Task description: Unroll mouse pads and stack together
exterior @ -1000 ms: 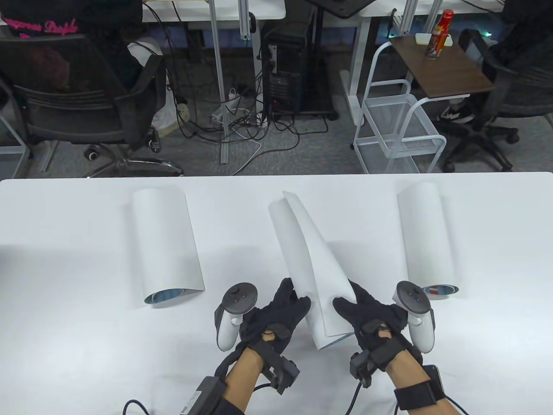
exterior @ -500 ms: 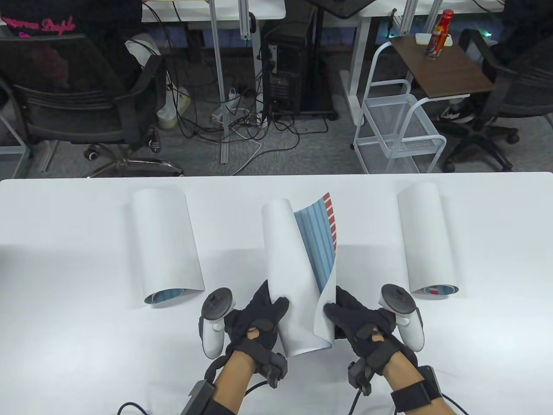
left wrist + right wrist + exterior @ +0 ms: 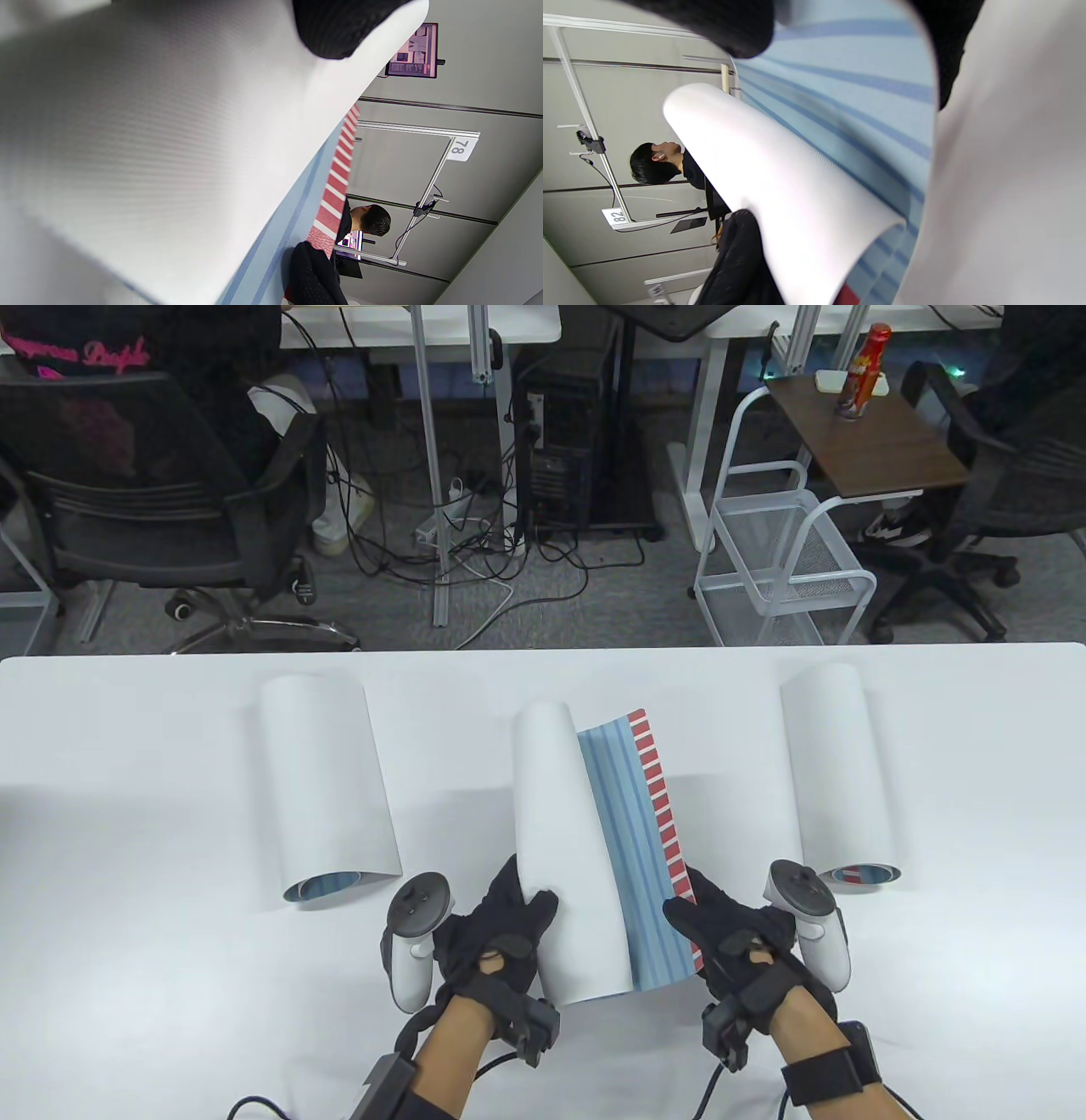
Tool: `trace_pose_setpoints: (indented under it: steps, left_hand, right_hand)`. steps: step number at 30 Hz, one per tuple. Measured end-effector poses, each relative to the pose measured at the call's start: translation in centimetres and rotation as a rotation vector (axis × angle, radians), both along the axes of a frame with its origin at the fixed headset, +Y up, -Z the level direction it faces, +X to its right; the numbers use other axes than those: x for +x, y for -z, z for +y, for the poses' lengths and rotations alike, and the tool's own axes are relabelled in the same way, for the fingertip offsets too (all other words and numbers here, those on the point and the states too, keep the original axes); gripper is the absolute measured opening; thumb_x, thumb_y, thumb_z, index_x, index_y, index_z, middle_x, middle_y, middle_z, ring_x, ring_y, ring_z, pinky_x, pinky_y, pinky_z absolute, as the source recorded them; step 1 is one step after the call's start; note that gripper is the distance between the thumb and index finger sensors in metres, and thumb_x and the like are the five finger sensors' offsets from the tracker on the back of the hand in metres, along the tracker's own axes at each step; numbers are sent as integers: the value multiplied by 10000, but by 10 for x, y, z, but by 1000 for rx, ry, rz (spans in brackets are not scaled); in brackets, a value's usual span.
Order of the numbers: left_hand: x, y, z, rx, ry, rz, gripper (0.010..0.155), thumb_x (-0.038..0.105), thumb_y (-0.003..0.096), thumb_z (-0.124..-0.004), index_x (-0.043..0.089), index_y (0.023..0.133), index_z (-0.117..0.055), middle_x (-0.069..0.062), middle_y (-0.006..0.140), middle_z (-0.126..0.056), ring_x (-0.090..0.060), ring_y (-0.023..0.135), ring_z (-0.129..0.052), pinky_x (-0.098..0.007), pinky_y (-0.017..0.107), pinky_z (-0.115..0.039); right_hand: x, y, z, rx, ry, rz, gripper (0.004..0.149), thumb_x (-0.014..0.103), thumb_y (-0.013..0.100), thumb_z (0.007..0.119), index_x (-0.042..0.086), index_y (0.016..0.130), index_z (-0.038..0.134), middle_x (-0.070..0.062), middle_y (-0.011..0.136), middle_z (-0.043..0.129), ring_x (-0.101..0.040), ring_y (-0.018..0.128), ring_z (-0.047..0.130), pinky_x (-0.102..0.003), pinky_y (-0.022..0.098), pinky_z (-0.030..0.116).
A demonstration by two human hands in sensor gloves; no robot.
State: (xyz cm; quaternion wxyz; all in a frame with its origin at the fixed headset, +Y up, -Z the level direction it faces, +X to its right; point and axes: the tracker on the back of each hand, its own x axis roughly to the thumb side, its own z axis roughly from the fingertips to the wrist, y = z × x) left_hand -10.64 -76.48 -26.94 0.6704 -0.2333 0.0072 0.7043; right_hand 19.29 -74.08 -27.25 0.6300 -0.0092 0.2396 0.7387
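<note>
Three mouse pads lie on the white table. The middle mouse pad is partly unrolled: its white back still curls on the left, and its blue striped face with a red-and-white edge shows on the right. My left hand holds the near end of the white curl. My right hand holds the pad's red-edged side at its near corner. The left rolled pad and the right rolled pad lie apart, untouched. The middle pad fills the left wrist view and the right wrist view.
The table's far edge runs across the middle of the table view. Beyond it on the floor stand an office chair, a white wire cart and cables. Bare table lies between the pads.
The middle pad has opened from a closed white roll: my right hand pulled its loose edge to the right and laid it flatter, showing the blue striped face. My left hand shifted left with the curl.
</note>
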Motion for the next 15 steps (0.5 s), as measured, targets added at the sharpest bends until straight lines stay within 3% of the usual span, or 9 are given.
trace_pose_setpoints:
  steps: [5, 11, 15]
  left_hand:
    - [5, -2, -10, -60, -78, -37, 766, 442, 501, -636, 190, 1075, -195, -69, 1122, -485, -369, 912, -805, -477, 657, -739]
    - [7, -4, -15, -93, -166, -51, 867, 623, 472, -599, 216, 1077, -129, -128, 1161, -317, -437, 1033, -627, -542, 716, -649]
    - [8, -4, -22, -136, -205, -66, 896, 653, 464, -584, 206, 1072, -101, -142, 1163, -264, -459, 1056, -560, -562, 731, -616]
  right_hand:
    - [-5, -1, 29, 184, -128, 6, 545, 220, 458, 703, 313, 971, 547, -127, 969, 750, -386, 768, 936, -505, 509, 837]
    - [-15, -4, 56, 321, -201, 29, 530, 203, 452, 714, 312, 959, 602, -123, 922, 815, -350, 682, 981, -481, 461, 843]
    - [-21, -6, 71, 400, -286, 74, 526, 194, 447, 720, 308, 952, 624, -125, 905, 834, -345, 662, 985, -489, 452, 835]
